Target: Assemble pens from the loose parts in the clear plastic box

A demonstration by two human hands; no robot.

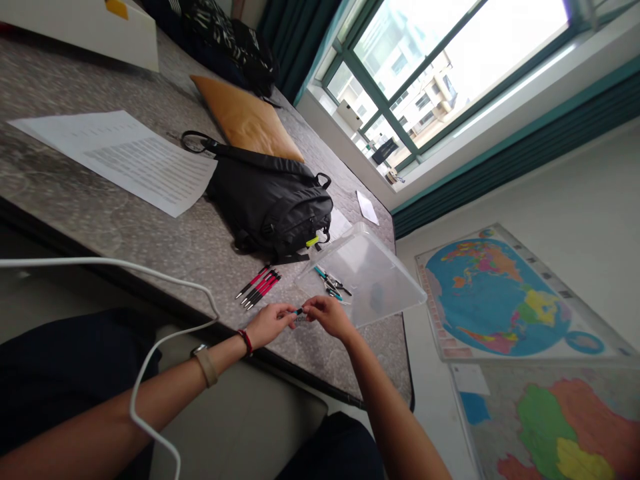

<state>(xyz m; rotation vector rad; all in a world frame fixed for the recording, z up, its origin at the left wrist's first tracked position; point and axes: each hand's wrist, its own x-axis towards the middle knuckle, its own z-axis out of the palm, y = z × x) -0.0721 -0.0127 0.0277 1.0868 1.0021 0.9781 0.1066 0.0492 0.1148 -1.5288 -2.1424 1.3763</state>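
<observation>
Near the front edge of the table, my left hand (273, 324) and my right hand (326, 315) meet with fingertips pinched. Between them is a small black-and-teal piece (299, 311) that looks like part of a pen; both hands hold it, and the fingers cover its ends. Left of the hands lie several red-and-black pens (261, 288) side by side. Just beyond my right hand, several loose teal and black pen pieces (331, 283) lie by a clear plastic box (383, 277), which is tilted on the table.
Behind the pens sits a black backpack (273, 200), with a brown envelope (250, 120) beyond it. Printed sheets (135, 160) lie to the left. A white cable (165, 277) crosses the table's front edge (115, 267) and my left forearm. Wall maps (500, 293) hang at right.
</observation>
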